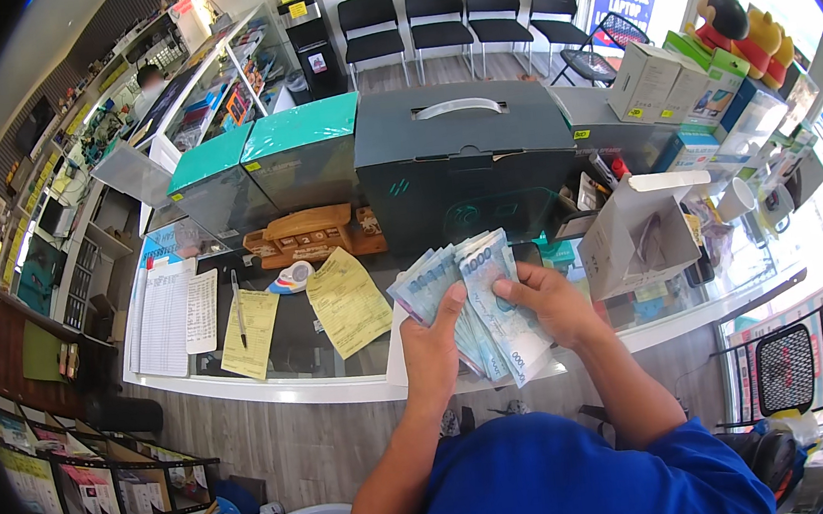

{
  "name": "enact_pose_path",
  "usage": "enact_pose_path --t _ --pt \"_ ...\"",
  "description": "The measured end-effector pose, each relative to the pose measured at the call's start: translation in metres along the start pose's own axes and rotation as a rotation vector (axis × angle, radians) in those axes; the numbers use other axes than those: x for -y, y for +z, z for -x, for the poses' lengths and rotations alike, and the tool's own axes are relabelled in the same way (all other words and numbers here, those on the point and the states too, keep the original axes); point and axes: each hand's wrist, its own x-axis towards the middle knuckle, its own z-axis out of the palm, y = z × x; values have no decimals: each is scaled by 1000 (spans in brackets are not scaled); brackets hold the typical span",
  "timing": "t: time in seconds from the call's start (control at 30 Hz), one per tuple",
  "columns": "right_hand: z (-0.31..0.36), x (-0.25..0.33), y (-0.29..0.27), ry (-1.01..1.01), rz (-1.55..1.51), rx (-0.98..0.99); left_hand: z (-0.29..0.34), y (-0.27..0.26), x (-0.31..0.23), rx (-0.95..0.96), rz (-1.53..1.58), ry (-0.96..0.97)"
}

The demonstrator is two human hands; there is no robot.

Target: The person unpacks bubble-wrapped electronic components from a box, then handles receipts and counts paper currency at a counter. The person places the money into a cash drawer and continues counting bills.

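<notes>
A fanned stack of blue banknotes (481,295) is spread between my two hands above the counter's front edge. My left hand (433,343) grips the left part of the fan, its thumb pressed on top. With its thumb across the notes, my right hand (549,305) pinches the right part. A white sheet or envelope shows partly behind the notes. On the glass counter (328,368) to the left lie two yellow paper slips (348,304), a pen (238,305) on the farther-left slip, and a written list (160,324).
A large black box (467,166) with a handle stands behind the notes, two green-topped boxes (300,153) beside it. A wooden desk calendar (309,236) sits before them. At right stands an open white carton (640,233). Black chairs (434,19) line the far wall.
</notes>
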Motion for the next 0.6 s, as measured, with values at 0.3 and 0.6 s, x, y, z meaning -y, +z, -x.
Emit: enact_pose_path --t 0.3,0.6 --pt "-3 -13 -7 -86 -188 -44 9 -14 7 74 119 -20" --pt "-1 -16 -4 -101 -151 -16 4 -7 7 1 130 7"
